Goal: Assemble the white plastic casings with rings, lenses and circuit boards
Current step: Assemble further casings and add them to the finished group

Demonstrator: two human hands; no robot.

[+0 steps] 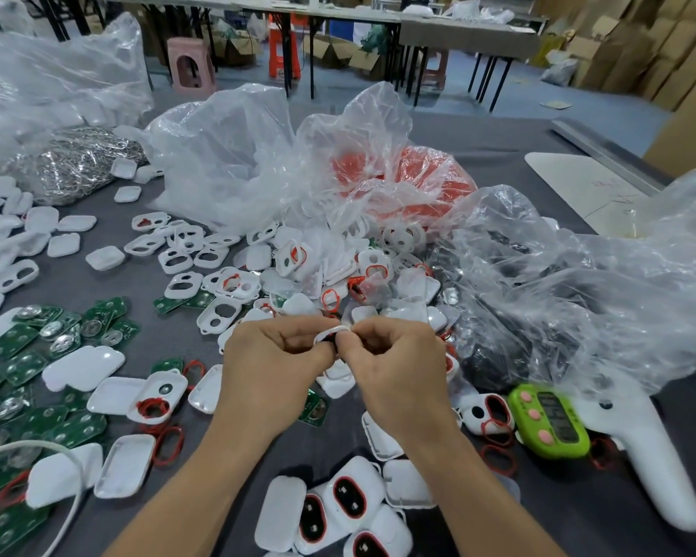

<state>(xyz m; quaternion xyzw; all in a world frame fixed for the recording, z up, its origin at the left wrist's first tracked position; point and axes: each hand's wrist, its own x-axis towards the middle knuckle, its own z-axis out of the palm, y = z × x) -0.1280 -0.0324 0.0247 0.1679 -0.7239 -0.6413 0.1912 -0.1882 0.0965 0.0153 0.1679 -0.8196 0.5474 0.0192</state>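
Note:
My left hand and my right hand meet at the middle of the view, both pinching one white plastic casing between their fingertips; most of it is hidden by my fingers. White casings lie scattered over the grey table. Green circuit boards are spread at the left. Red rings lie loose among them. Several casings fitted with red rings sit between my forearms at the bottom.
Crumpled clear plastic bags stand behind the pile, one holding red parts, another dark parts. A green counter device and a white handle-shaped tool lie at the right. A bag of shiny metal pieces sits far left.

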